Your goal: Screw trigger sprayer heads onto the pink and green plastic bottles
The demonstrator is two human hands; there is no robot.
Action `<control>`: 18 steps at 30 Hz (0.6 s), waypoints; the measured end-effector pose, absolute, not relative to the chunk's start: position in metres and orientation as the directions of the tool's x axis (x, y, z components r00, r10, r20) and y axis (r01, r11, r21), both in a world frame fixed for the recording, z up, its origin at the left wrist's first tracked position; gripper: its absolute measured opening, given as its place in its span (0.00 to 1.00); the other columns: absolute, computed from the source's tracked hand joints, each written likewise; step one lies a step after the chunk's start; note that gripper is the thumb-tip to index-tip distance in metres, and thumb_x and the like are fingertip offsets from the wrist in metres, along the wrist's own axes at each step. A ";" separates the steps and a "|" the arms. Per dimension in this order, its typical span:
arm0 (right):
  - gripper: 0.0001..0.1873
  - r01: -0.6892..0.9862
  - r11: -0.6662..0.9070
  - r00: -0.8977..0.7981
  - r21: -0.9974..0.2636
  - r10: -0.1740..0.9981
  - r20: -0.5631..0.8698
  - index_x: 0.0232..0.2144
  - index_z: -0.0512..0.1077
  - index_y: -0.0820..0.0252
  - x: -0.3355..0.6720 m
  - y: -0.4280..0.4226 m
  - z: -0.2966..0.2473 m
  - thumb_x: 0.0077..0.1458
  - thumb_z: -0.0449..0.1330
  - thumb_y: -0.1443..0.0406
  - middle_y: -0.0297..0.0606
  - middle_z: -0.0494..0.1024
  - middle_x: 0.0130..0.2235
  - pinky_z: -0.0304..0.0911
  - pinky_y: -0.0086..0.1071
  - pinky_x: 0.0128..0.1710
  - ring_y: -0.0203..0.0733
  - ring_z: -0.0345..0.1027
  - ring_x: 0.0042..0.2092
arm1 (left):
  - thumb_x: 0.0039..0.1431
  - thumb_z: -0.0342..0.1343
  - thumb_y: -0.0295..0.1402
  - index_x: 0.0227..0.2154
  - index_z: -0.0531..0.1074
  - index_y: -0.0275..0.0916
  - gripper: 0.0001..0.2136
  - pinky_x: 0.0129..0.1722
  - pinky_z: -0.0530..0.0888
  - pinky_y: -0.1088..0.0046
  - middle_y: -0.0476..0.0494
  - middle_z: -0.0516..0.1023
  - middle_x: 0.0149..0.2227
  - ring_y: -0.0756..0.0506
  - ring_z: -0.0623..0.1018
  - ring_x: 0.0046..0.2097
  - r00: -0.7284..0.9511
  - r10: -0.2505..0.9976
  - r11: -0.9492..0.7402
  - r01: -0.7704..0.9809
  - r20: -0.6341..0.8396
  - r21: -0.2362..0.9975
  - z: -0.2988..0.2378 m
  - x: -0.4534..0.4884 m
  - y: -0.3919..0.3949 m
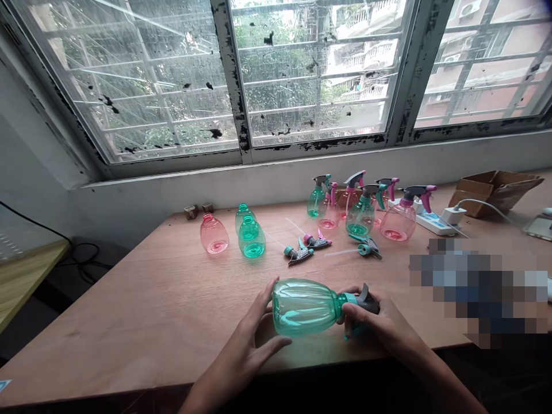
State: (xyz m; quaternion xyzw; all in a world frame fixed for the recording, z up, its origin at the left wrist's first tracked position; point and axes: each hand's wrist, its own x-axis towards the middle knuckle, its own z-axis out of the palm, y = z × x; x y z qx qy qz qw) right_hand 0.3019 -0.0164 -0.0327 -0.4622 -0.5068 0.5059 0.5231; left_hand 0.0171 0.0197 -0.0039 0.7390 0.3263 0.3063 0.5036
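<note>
We see a wide, grey-framed window (319, 75) with peeling paint, and below it a wooden table (142, 322) whose near edge runs just under the hands, at a slight slant. A broad stretch of its surface opens to the left of the hands, and a narrower strip lies between them and the items farther back; at the right, blurred squares hide part of the tabletop. The left hand (248, 339) is cupped half open, its thumb spread from its fingers, which touch the base of a green spray bottle (302, 307). The right hand (383, 322) is closed around the neck and grey spray head of that bottle, thumb on the collar. The bottle lies sideways over the front of the table, base to the left. Beyond the right hand, toward the wall, sits an open cardboard box (495, 192); left of it stand six spray bottles (397, 221) with heads fitted, pink and green. Farther left stand a pink bottle (214, 236) and two green bottles (252, 237), their necks uncovered. Smallest, three loose spray heads (299, 253) lie behind the held bottle.
</note>
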 end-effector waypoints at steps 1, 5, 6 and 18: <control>0.20 -0.062 0.057 -0.026 -0.996 0.998 0.059 0.39 0.75 0.62 0.302 -0.016 -0.033 0.54 0.69 0.52 0.37 0.83 0.26 0.71 0.37 0.31 0.47 0.78 0.27 | 0.65 0.60 0.32 0.71 0.45 0.56 0.38 0.70 0.59 0.56 0.48 0.52 0.73 0.37 0.63 0.69 0.597 0.791 -0.291 0.181 0.130 0.940 -0.004 0.017 0.020; 0.19 -0.052 0.059 -0.054 -0.997 0.997 0.062 0.36 0.75 0.61 0.301 -0.018 -0.031 0.54 0.69 0.52 0.38 0.84 0.28 0.71 0.36 0.30 0.45 0.78 0.27 | 0.64 0.62 0.36 0.72 0.44 0.54 0.41 0.70 0.58 0.55 0.47 0.52 0.73 0.36 0.61 0.70 0.584 0.806 -0.273 0.220 0.097 0.937 -0.006 0.014 0.018; 0.18 -0.047 0.064 -0.059 -0.997 0.996 0.066 0.36 0.74 0.61 0.300 -0.018 -0.030 0.55 0.69 0.52 0.38 0.84 0.28 0.71 0.35 0.31 0.44 0.78 0.27 | 0.64 0.62 0.39 0.72 0.44 0.53 0.40 0.70 0.59 0.54 0.46 0.52 0.74 0.35 0.61 0.70 0.576 0.813 -0.254 0.228 0.080 0.940 -0.006 0.013 0.018; 0.20 -0.068 0.061 -0.038 -0.996 0.997 0.064 0.35 0.75 0.61 0.300 -0.018 -0.030 0.54 0.69 0.51 0.38 0.84 0.28 0.70 0.36 0.32 0.45 0.78 0.27 | 0.69 0.55 0.42 0.71 0.43 0.56 0.35 0.69 0.61 0.55 0.48 0.50 0.74 0.36 0.63 0.69 0.606 0.789 -0.292 0.223 0.102 0.930 -0.008 0.012 0.022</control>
